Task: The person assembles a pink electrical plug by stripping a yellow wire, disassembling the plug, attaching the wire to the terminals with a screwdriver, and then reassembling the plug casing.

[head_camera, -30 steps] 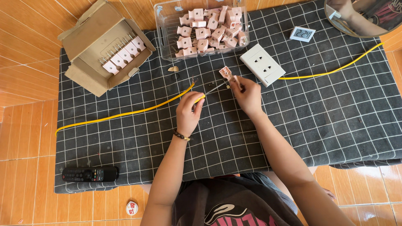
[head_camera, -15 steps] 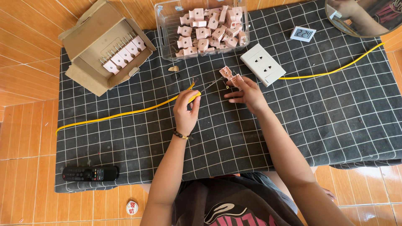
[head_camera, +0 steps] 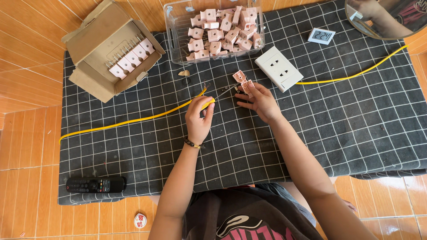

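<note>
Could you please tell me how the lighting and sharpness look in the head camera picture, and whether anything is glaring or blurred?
Head view: even, soft light, with only faint shadows under the left hand and right hand; the grid mat and pink parts are sharp; mild glare shows on the glossy floor at lower right and the clear bin wall; the straight tile lines show little distortion.

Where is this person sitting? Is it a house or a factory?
Probably a home floor used as a workspace: orange floor tiles, a dark checked mat spread on them, a TV remote lying nearby, and a clear tub of pink socket parts.
</note>
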